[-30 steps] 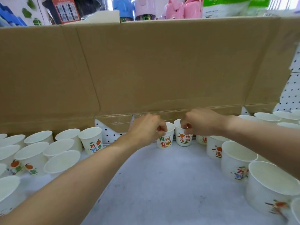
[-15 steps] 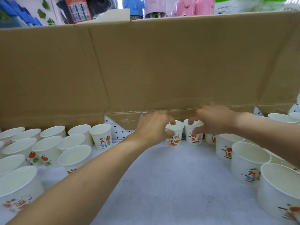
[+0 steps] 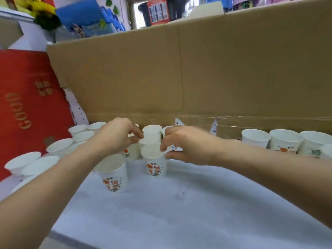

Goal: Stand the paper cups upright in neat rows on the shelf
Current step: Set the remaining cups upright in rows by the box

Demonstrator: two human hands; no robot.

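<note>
Cups are being set into the cluster towards the back of the shelf (image 3: 179,203), in front of the cardboard sheet (image 3: 233,69). One paper cup (image 3: 132,151) is pinched at its rim by the curled fingers of the left hand (image 3: 116,135). The front cup (image 3: 155,166), upright just beside it, appears clamped between the thumb and fingertips of the right hand (image 3: 185,145). Next, both likely need aligning with neighbouring cups and releasing without tipping.

Cardboard sheet (image 3: 233,69) stands behind, red box (image 3: 27,105) leftward.

White cups (image 3: 156,167), red-green print, brown cardboard (image 3: 233,69)
</note>
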